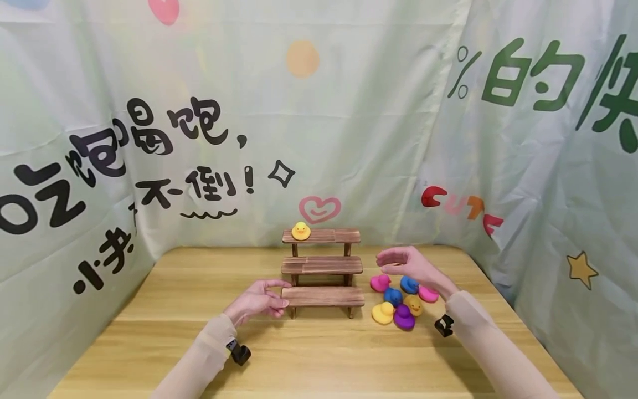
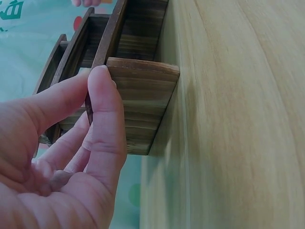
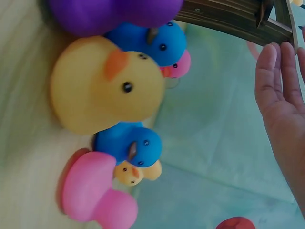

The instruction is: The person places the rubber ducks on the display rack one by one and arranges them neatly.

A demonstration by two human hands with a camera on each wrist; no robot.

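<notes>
A three-tier wooden stand rises in steps on the table, and a yellow rubber duck sits at the left of its top tier. My left hand pinches the left end of the lowest board between thumb and fingers. Held above the duck pile, my right hand has loosely extended fingers and carries nothing. Under and around it are a purple duck, yellow duck, orange-yellow duck, blue ducks and pink ducks, close together right of the stand.
The wood-grain table carries the stand and ducks. A printed cloth with writing and shapes hangs behind it and along both sides. Black wrist cameras are strapped at both cuffs.
</notes>
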